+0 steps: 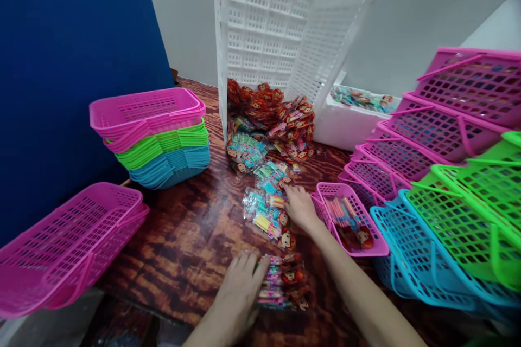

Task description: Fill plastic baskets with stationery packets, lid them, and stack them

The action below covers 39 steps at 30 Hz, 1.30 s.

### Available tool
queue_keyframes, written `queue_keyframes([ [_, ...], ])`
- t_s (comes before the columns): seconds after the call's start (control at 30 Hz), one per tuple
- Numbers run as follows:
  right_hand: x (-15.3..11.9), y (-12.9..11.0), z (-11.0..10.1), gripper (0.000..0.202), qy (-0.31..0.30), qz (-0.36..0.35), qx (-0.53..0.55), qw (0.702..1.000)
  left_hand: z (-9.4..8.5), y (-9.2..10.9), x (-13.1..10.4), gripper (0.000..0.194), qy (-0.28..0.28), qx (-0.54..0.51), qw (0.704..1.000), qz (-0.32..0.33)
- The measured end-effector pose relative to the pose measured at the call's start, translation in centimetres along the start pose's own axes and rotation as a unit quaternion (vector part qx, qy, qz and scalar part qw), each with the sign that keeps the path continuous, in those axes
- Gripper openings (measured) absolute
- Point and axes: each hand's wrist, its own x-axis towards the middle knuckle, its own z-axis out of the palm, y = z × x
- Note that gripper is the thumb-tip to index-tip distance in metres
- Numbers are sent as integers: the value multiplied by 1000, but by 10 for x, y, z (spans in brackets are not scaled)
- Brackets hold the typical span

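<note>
My left hand (pixel 238 293) rests at the left end of a row of doll-printed packets (pixel 285 276), with its fingers and thumb closed against them. These are small clear plastic packets with red-haired cartoon heads and coloured sticks. Farther forward, my right hand (pixel 300 206) bends its fingers over the right edge of loose packets (pixel 264 214) with yellow and teal sticks; its fingertips are partly hidden. A trail of such packets leads back to a big pile (pixel 272 114) in the mouth of a tipped white plastic crate (pixel 264 16).
A small pink basket (pixel 376 244) holding packets stands right of my right forearm. Beyond it rise stacked pink, green (pixel 468 217) and blue baskets (pixel 419 260). Nested baskets (pixel 163 141) and a pink basket (pixel 73 227) stand left. A white box (pixel 337 124) of packets sits behind.
</note>
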Motion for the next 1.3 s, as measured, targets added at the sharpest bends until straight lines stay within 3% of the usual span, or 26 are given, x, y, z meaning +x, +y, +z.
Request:
queue_keyframes([
  [0.17,11,4,8,26,18,32,-21,999,-1,4,-3,90,4,-1,1000,-12],
  [0.3,-5,11,-5,17,62,28,-10,998,-3,5,-4,92,2,-1,1000,-16],
  [0.37,-16,10,-8,12,68,17,53,996,-4,4,-4,91,3,-5,1000,-11],
  [0.5,-40,-9,8,11,-34,-64,202,977,-5,3,-4,88,8,-12,1000,8],
  [0.6,-55,-26,23,5,-59,-126,156,978,-6,4,-4,84,17,-11,1000,11],
  [0.77,-69,-37,27,19,-58,-145,25,987,-5,5,-6,86,34,-3,999,19],
  [1.0,-72,-38,27,30,-86,-143,-6,986,-8,4,-11,81,16,4,999,28],
  [1.17,-88,-35,30,83,20,-218,-5,976,-9,-2,-22,85,18,9,999,25],
  [1.3,-100,-31,36,85,31,-239,16,970,-12,-8,-32,83,20,-10,1000,8],
])
